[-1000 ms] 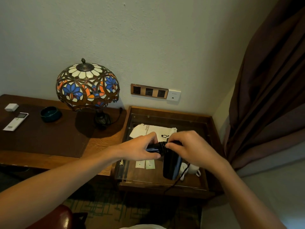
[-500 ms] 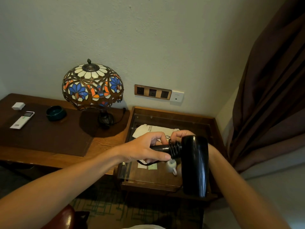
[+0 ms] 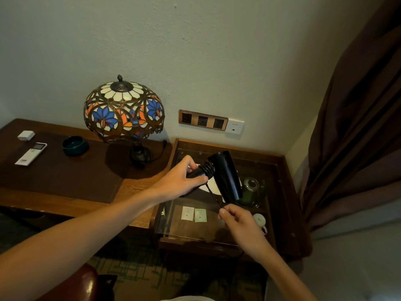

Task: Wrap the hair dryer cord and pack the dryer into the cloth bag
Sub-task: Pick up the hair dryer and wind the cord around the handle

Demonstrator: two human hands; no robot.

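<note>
A black hair dryer hangs in the air over the glass-topped side table. My left hand is closed round its handle, where several turns of black cord are wound near the barrel. The cord runs taut down to my right hand, which pinches it below the barrel's lower end. A white cloth bag lies on the glass behind the dryer, mostly hidden by it.
A stained-glass lamp stands on the wooden desk, with a remote, a white box and a dark bowl at left. Under the glass sit a teapot and white cup. Wall sockets; curtain at right.
The dryer has swung up and back, its barrel now tilted. My right hand came out from behind it and moved down toward me, drawing the cord taut.
</note>
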